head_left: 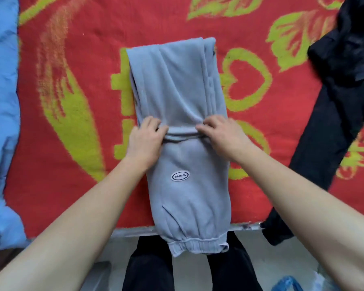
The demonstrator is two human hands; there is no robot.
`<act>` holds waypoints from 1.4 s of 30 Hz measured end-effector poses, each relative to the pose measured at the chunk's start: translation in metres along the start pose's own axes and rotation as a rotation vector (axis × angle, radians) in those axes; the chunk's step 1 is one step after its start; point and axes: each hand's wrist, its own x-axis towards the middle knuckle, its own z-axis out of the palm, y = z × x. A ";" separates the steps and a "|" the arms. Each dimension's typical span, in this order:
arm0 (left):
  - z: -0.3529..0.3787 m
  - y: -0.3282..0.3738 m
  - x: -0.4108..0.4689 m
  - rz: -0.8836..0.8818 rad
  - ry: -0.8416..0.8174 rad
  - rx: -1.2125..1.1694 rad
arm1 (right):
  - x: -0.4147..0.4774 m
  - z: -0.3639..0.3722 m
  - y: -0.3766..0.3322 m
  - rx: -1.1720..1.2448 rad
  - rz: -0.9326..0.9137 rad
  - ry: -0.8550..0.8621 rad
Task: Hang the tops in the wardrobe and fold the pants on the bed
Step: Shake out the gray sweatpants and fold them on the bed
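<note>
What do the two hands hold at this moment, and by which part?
The grey-blue pants: the left hand and the right hand each pinch the folded-over edge that lies across the middle of the pants.

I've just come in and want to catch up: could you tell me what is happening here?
A person is folding grey pants on a red blanket. The left hand and right hand grip a folded edge at their middle; the cuffs hang over the near side. A black garment lies at right.
</note>
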 end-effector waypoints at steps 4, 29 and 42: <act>0.009 -0.010 0.008 -0.061 0.090 -0.359 | 0.021 0.004 0.006 0.274 0.181 -0.009; -0.039 -0.070 0.167 -0.896 0.208 -1.097 | 0.175 -0.032 0.076 0.806 0.968 0.219; -0.052 -0.094 0.192 -0.790 0.391 -1.185 | 0.210 -0.055 0.087 0.797 0.773 0.291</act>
